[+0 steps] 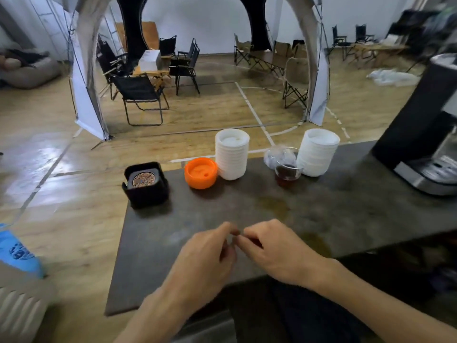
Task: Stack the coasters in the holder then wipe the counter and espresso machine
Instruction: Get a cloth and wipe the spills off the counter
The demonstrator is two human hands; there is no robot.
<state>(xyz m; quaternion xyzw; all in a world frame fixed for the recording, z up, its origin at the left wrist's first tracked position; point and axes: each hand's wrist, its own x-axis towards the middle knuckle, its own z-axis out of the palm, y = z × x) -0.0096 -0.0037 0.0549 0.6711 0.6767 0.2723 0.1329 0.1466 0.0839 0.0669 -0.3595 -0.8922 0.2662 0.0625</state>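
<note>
A black square coaster holder (146, 191) stands at the far left corner of the dark counter (346, 206), with a coaster (142, 179) bearing a copper round pattern on top inside it. The espresso machine (425, 144), black and steel, sits at the right end. My left hand (207, 256) and my right hand (277, 251) hover over the near middle of the counter, fingers curled and fingertips meeting. Nothing shows between them; the view is blurred. Brownish wet stains (274, 206) mark the counter beyond my hands.
An orange lid (200, 172) lies beside a stack of white lids (232, 154). A second white stack (317, 152) stands further right, behind a small glass of dark liquid (286, 172) and crumpled plastic (273, 154). A blue item (19, 251) lies low at the left.
</note>
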